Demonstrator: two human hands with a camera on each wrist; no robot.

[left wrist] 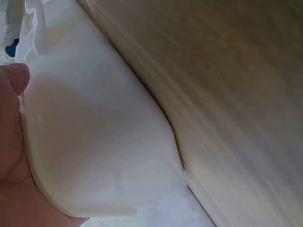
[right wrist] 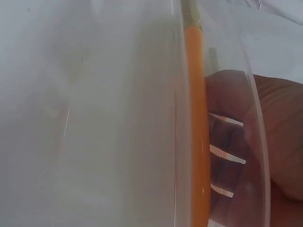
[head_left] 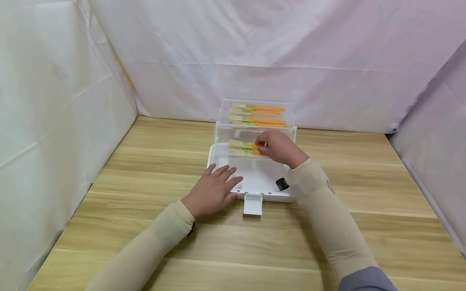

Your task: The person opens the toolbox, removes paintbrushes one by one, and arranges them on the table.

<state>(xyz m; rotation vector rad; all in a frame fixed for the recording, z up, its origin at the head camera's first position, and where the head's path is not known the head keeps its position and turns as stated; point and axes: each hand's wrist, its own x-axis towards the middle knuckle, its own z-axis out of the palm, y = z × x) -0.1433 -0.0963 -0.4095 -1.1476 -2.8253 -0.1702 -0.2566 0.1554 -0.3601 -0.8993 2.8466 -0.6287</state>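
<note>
Right of centre, the right hand (head_left: 282, 148) pinches an orange-handled brush (head_left: 247, 146) in a clear tray (head_left: 221, 150), while the left hand (head_left: 211, 192), fingers spread, touches the white box (head_left: 258, 176).

Splayed left fingers (head_left: 234, 183), curled right fingers (head_left: 262, 137)

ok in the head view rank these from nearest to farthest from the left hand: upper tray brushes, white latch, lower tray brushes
From the left hand:
1. White latch: at the box's front edge, just right of the thumb.
2. Lower tray brushes: beyond the fingertips, slightly right.
3. Upper tray brushes: at the back, in the highest tray.
</note>
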